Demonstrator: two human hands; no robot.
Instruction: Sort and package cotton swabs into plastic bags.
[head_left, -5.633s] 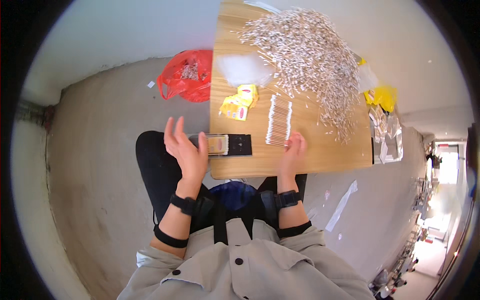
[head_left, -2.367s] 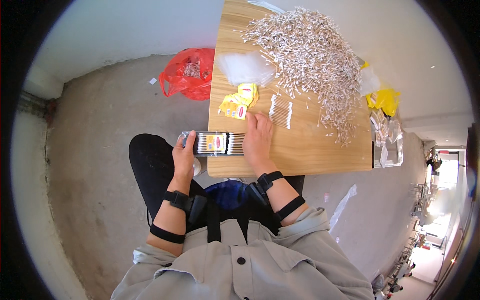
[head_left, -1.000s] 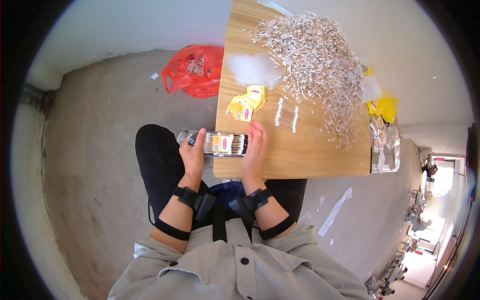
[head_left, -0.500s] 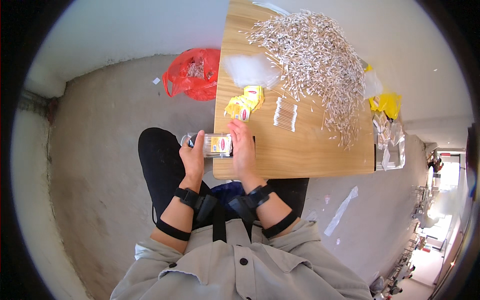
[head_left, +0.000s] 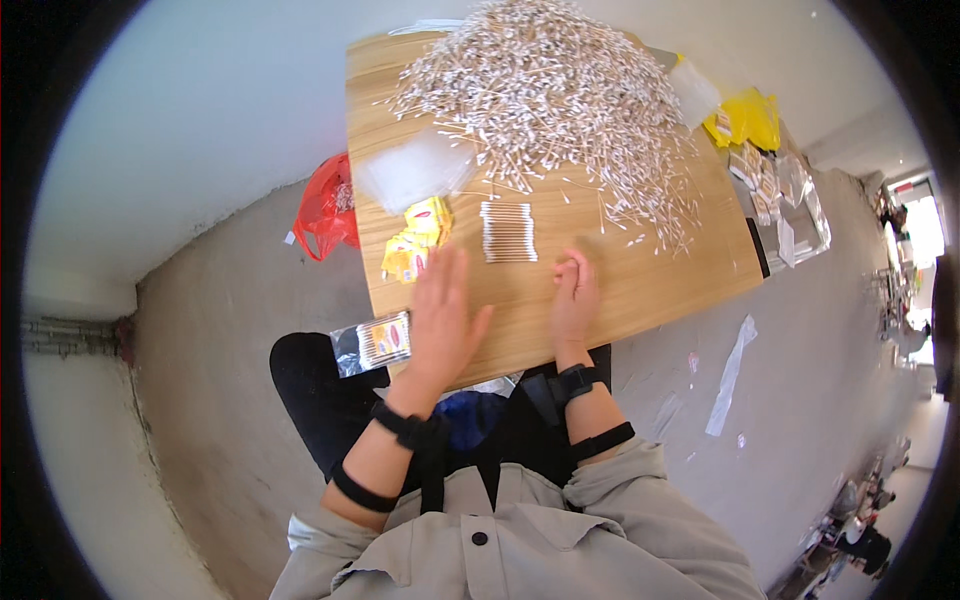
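A clear plastic packet of cotton swabs with a yellow label card [head_left: 372,342] lies at the table's near left corner, partly over the edge. My left hand [head_left: 443,325] is just right of it, fingers stretched out flat, holding nothing. Over the table to the right, my right hand [head_left: 574,305] has its fingers curled in, with nothing seen in them. Between and beyond the hands lies a neat row of cotton swabs [head_left: 508,232]. Yellow cards [head_left: 418,240] are piled beyond my left fingertips. A big heap of loose cotton swabs [head_left: 550,90] covers the far part of the table.
Clear plastic bags [head_left: 415,175] lie flat beyond the cards on the wooden table [head_left: 660,290]. A red plastic bag [head_left: 328,208] stands on the floor at the left. Past the right edge are a yellow bag [head_left: 748,120] and a clear bin [head_left: 805,225] with packets.
My hands have let go of the packet, which now lies at the table corner. They have moved apart, the right one to the right over the table. The view has shifted and turned.
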